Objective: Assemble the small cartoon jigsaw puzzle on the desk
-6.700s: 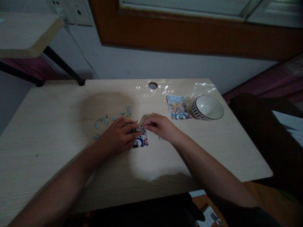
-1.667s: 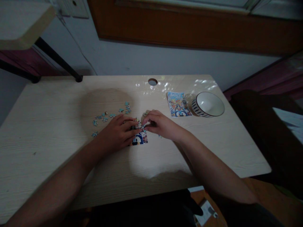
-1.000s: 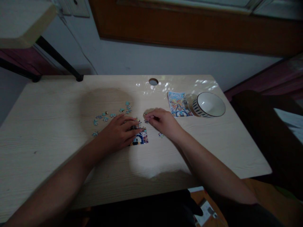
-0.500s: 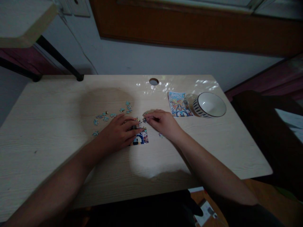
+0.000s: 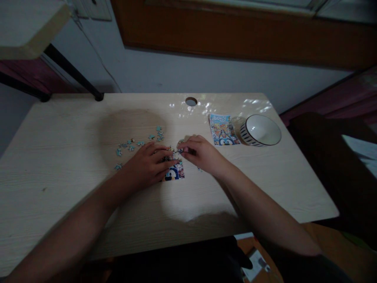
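A partly joined jigsaw puzzle with a dark blue cartoon face lies on the table. My left hand rests over its left side, fingers spread and lying on it, so that part is hidden. At the puzzle's upper right edge my right hand pinches a small puzzle piece between thumb and fingers. Several loose light-blue pieces are scattered beyond and left of my left hand. Another piece shows partly beneath my right hand.
A printed picture sheet lies at the right, beside a white bowl with dark stripes. A round cable hole is near the table's back edge. Black shelf legs stand at the back left.
My right hand's fingertips have shifted slightly and tilted the pinched piece at the puzzle's edge. My left hand stays in place.
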The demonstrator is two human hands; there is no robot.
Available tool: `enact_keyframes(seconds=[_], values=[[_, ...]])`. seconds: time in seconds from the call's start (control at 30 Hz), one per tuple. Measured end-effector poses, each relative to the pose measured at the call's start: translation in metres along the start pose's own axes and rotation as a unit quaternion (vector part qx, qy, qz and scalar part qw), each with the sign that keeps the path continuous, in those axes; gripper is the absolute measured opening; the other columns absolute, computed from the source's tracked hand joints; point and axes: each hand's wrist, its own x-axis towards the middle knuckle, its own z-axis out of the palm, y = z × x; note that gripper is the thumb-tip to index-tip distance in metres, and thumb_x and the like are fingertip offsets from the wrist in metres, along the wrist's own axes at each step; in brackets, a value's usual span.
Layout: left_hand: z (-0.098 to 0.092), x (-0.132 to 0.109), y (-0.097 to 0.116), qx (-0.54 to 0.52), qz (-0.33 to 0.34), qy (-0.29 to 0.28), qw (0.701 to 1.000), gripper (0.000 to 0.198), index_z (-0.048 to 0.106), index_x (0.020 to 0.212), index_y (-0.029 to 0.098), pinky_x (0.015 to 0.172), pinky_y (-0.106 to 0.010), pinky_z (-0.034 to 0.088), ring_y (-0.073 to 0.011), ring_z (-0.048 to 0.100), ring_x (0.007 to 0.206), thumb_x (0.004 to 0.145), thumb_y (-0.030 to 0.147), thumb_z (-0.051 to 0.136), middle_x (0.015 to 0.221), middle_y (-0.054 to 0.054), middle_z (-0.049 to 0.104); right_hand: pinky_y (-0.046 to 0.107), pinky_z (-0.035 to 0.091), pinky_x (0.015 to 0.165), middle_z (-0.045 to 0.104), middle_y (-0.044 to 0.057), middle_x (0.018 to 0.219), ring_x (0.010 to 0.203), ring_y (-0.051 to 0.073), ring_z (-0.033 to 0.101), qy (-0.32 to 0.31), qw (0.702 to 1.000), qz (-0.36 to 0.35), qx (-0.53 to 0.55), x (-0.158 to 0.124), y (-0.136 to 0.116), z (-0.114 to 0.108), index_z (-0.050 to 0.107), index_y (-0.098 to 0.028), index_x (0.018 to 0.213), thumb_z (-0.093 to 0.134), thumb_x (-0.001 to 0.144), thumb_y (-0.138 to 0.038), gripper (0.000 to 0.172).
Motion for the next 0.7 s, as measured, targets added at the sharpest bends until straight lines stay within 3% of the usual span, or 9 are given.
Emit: enact_keyframes(seconds=[0.23, 0.7], values=[[-0.0018, 0.0010, 0.0009, -0.001, -0.001, -0.001, 1.000, 0.032, 0.071, 0.135, 0.029, 0.117, -0.056, 0.042, -0.0305, 0.054, 0.133, 0.104, 0.032, 0.062, 0.138, -0.006, 0.068, 0.034, 0.045, 0.086, 0.069, 0.004, 0.090, 0.087, 0.021, 0.061, -0.008, 1.000, 0.004, 0.003, 0.0009, 0.0034, -0.0004, 0.073, -0.021, 0.102, 0.079, 0.089, -0.015, 0.016], [-0.0004, 0.0008, 0.0001, 0.004, 0.002, -0.001, 1.000, 0.032, 0.071, 0.134, 0.029, 0.117, -0.056, 0.042, -0.0311, 0.054, 0.134, 0.103, 0.032, 0.063, 0.139, -0.007, 0.068, 0.034, 0.043, 0.087, 0.066, 0.004, 0.093, 0.091, 0.022, 0.058, -0.016, 0.999, 0.015, -0.023, 0.0004, -0.0023, 0.0028, 0.069, -0.021, 0.100, 0.075, 0.093, -0.020, 0.010]])
